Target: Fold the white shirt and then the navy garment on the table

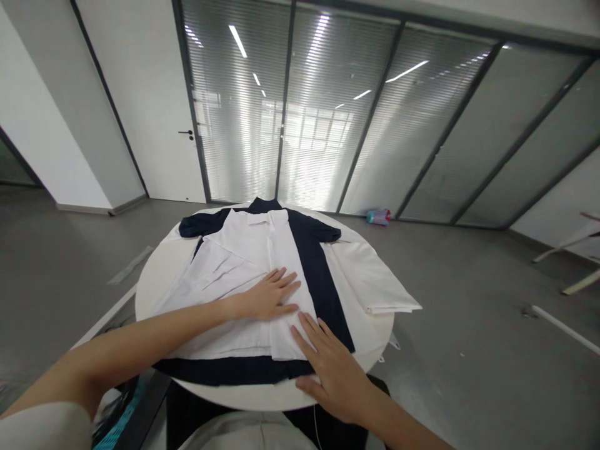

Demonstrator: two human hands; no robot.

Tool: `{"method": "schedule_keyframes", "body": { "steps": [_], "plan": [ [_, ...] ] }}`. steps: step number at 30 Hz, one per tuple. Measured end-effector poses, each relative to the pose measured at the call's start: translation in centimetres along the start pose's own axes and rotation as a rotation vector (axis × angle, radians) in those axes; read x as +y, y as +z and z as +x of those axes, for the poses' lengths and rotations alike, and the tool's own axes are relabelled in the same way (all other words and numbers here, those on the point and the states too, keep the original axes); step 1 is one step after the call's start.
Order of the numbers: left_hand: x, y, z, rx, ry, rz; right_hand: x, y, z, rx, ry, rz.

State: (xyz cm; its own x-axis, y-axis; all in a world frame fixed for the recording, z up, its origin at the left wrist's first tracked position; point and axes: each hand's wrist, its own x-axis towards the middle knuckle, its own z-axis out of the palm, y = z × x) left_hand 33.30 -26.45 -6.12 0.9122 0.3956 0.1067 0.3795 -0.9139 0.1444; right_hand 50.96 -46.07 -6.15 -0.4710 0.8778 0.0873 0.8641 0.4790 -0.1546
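A white shirt [248, 250] lies spread on top of a dark navy short-sleeved shirt [323, 281], both flat on a round white table. The right side of the white shirt is folded inward in a long strip. My left hand [269, 295] rests flat on the middle of the white shirt, fingers stretched out to the right. Near the white shirt's lower right corner is my right hand [328, 365], fingers spread and pointing up and left, its fingertips over the edge of the white cloth and the navy one. Neither hand grips anything.
Another piece of white cloth [370, 275] hangs over the right edge of the round table [152, 275]. A blue and red bundle [379, 217] lies on the floor by the glass partition. Chair legs [581, 281] stand at far right. Below left is a teal item [122, 415].
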Motion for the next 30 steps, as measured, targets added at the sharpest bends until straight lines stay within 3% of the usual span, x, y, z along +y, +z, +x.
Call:
{"method": "schedule_keyframes", "body": {
  "steps": [6,9,12,16,21,25,30],
  "plan": [
    [-0.4,0.5,-0.3,0.043,0.025,0.036,-1.2,0.3,-2.5,0.069,-0.119,-0.011],
    [-0.1,0.8,-0.4,0.106,0.025,0.038,0.4,-0.4,-1.3,0.227,-0.209,-0.003],
    [0.0,0.9,-0.4,0.107,0.037,0.037,2.2,-0.9,0.9,0.347,-0.203,-0.024],
    [0.1,0.3,-0.4,0.056,0.020,0.052,2.3,-0.5,1.9,0.238,-0.108,-0.080],
    [-0.3,-0.8,-0.1,-0.059,0.047,0.069,0.5,0.7,-0.5,0.137,-0.046,-0.129],
    [-2.8,-0.9,1.5,-0.060,0.052,0.095,0.3,1.8,-1.4,0.223,-0.079,-0.213],
    [-8.2,-1.2,6.0,-0.055,0.039,0.202,1.4,3.1,-0.9,0.392,-0.151,-0.364]
  ]
}}
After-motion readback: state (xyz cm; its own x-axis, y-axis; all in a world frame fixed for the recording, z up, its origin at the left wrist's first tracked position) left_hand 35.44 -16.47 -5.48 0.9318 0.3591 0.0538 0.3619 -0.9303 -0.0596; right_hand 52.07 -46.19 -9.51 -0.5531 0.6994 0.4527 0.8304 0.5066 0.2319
